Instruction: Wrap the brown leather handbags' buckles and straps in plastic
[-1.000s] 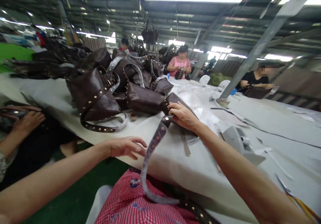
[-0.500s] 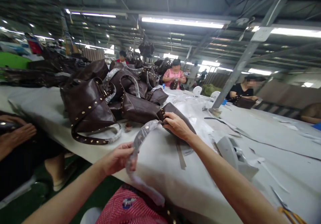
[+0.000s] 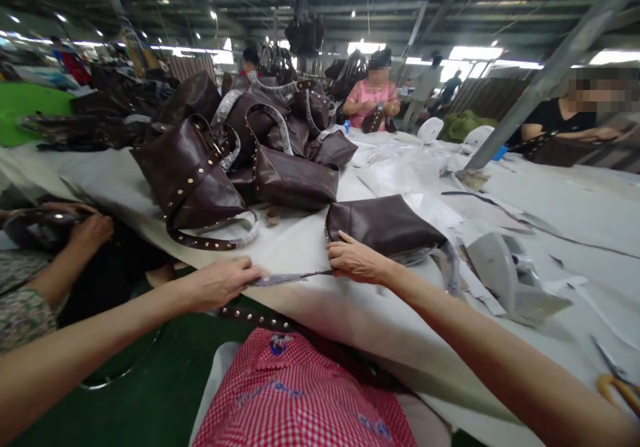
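A dark brown leather bag [image 3: 385, 223] lies flat on the white table [image 3: 320, 300] in front of me. Its strap [image 3: 293, 277], partly wrapped in clear plastic, is stretched level between my hands. My right hand [image 3: 356, 261] pinches the strap's end at the near left corner of the bag. My left hand [image 3: 220, 283] is closed on the strap's other end, just off the table's edge. A studded length of strap [image 3: 255, 317] hangs below the edge above my red checked lap.
A pile of brown studded bags [image 3: 240, 153] stands at the back left. A white plastic tool [image 3: 510, 280] and clear wrappings [image 3: 410, 167] lie to the right, scissors [image 3: 617, 383] at the far right. Another person's hand [image 3: 90, 230] works at my left; others sit across.
The bag now lies flat and nearer to me. My left hand has pulled the strap out to the left, so it runs taut and level instead of arching up.
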The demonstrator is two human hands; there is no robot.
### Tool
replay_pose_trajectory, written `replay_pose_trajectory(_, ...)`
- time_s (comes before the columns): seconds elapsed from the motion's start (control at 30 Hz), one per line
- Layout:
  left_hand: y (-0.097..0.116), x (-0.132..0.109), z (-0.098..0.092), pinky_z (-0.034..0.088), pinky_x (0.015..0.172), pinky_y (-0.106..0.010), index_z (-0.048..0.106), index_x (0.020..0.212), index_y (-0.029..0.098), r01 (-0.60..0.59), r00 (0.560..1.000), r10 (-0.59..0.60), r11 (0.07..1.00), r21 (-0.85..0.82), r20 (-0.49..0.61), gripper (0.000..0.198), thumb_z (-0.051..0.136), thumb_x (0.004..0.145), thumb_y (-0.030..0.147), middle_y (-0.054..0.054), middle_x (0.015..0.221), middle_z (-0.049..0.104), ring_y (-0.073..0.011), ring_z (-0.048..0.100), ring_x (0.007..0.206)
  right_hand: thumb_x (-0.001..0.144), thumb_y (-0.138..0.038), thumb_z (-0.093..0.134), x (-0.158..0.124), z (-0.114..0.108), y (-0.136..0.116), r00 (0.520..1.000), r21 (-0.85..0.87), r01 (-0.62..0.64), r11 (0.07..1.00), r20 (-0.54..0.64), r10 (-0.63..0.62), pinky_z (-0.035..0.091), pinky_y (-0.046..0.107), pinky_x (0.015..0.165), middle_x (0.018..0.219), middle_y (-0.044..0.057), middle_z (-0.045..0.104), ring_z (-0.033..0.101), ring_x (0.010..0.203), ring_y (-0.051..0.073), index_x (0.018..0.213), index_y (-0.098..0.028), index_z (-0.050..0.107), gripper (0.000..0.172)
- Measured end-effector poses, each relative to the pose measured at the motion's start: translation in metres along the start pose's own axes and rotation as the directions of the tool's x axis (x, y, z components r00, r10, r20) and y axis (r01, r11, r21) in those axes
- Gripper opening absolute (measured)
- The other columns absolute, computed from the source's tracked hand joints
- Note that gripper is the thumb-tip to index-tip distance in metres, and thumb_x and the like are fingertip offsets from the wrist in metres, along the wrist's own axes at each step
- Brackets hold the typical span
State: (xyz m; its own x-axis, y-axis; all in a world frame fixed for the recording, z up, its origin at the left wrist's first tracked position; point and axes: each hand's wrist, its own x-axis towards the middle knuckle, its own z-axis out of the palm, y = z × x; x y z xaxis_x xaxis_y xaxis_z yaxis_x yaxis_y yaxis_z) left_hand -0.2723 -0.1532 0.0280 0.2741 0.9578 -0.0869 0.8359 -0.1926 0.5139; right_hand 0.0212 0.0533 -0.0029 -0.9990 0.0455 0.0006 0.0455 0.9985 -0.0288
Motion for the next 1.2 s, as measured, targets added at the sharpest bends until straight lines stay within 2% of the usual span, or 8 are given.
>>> replay_pose_trajectory(0.1, -0.001, -0.001, -0.006, 0.039, 0.068, -0.024, 0.068, 0.084, 0.016, 0.096, 0.976, -0.071, 0.988, -0.117, 0.206, 0.019, 0.052, 0.089, 0.026, -0.004, 0.078, 0.059, -0.0179, 0.053, 0.072, 0.087, -0.021, 0.065, -0.001, -0.001, -0.002, 1.000, 0.065, 0.008, 0.998, -0.002, -0.008, 0.013, 0.061, 0.116, 0.092, 0.003, 0.064, 0.055, 0.117, 0.025, 0.078, -0.020, 0.066, 0.009)
replay_pose_trajectory(0.27, 0.006, 0.021, -0.045, 0.043, 0.069, -0.023, 0.072, 0.096, 0.013, 0.342, 0.804, -0.060, 0.861, -0.377, 0.592, 0.027, 0.058, 0.087, 0.034, -0.005, 0.088, 0.069, -0.0206, 0.061, 0.082, 0.087, -0.023, 0.064, 0.002, -0.013, -0.005, 1.000, 0.186, 0.022, 0.982, -0.023, -0.018, 0.012, 0.058, 0.118, 0.099, 0.002, 0.062, 0.055, 0.115, 0.024, 0.079, -0.021, 0.066, 0.008)
replay_pose_trajectory(0.53, 0.009, 0.047, 0.012, 0.047, 0.080, -0.028, 0.062, 0.105, 0.019, 0.279, 0.828, 0.104, 0.777, -0.565, 0.551, 0.036, 0.056, 0.089, 0.051, -0.006, 0.091, 0.067, -0.0203, 0.064, 0.085, 0.085, -0.022, 0.065, 0.000, -0.009, -0.007, 1.000, 0.272, 0.015, 0.962, -0.001, -0.015, 0.013, 0.058, 0.118, 0.101, 0.001, 0.063, 0.057, 0.110, 0.023, 0.082, -0.022, 0.070, 0.005)
replay_pose_trajectory(0.77, 0.023, 0.069, 0.011, 0.042, 0.060, -0.022, 0.057, 0.087, 0.018, 0.302, 0.845, 0.006, 0.821, -0.485, 0.535, 0.034, 0.054, 0.090, 0.051, 0.000, 0.074, 0.058, -0.0138, 0.054, 0.064, 0.090, -0.019, 0.058, 0.013, -0.013, -0.020, 0.994, 0.214, 0.105, 0.971, 0.014, -0.110, 0.032, 0.048, 0.111, 0.096, 0.003, 0.065, 0.059, 0.095, 0.019, 0.081, -0.021, 0.072, 0.016)
replay_pose_trajectory(0.87, 0.035, 0.078, 0.022, 0.036, 0.051, -0.022, 0.052, 0.081, 0.018, 0.329, 0.835, -0.007, 0.808, -0.489, 0.550, 0.035, 0.052, 0.089, 0.052, 0.002, 0.063, 0.052, -0.0114, 0.046, 0.053, 0.088, -0.024, 0.063, 0.005, -0.010, -0.022, 0.992, 0.133, 0.124, 0.983, -0.020, -0.122, 0.032, 0.051, 0.110, 0.109, 0.006, 0.065, 0.057, 0.110, 0.024, 0.089, -0.022, 0.072, 0.009)
replay_pose_trajectory(1.0, 0.029, 0.076, 0.031, 0.037, 0.053, -0.021, 0.055, 0.086, 0.017, 0.332, 0.855, -0.027, 0.797, -0.505, 0.518, 0.036, 0.053, 0.088, 0.053, 0.002, 0.066, 0.053, -0.0115, 0.047, 0.056, 0.073, -0.030, 0.081, -0.022, -0.007, -0.010, 0.993, -0.011, 0.035, 0.999, -0.117, -0.036, 0.022, 0.059, 0.112, 0.143, 0.009, 0.047, 0.036, 0.138, 0.035, 0.130, -0.029, 0.056, 0.063)
replay_pose_trajectory(1.07, 0.019, 0.072, 0.032, 0.039, 0.056, -0.021, 0.057, 0.091, 0.016, 0.339, 0.868, -0.047, 0.782, -0.522, 0.494, 0.036, 0.055, 0.086, 0.052, 0.002, 0.069, 0.054, -0.0116, 0.048, 0.059, 0.075, -0.029, 0.079, -0.030, -0.005, -0.001, 0.984, -0.075, -0.046, 0.996, -0.177, 0.032, 0.021, 0.057, 0.113, 0.143, 0.010, 0.048, 0.039, 0.136, 0.033, 0.139, -0.030, 0.046, 0.073)
replay_pose_trajectory(1.2, 0.006, 0.067, 0.039, 0.041, 0.057, -0.022, 0.058, 0.090, 0.015, 0.341, 0.892, -0.074, 0.757, -0.557, 0.446, 0.035, 0.055, 0.087, 0.050, 0.002, 0.069, 0.055, -0.0112, 0.049, 0.058, 0.092, -0.022, 0.059, -0.026, 0.002, 0.008, 0.968, -0.235, -0.068, 0.970, -0.250, 0.007, 0.039, 0.043, 0.096, 0.113, 0.011, 0.062, 0.056, 0.105, 0.024, 0.125, -0.016, 0.056, 0.034)
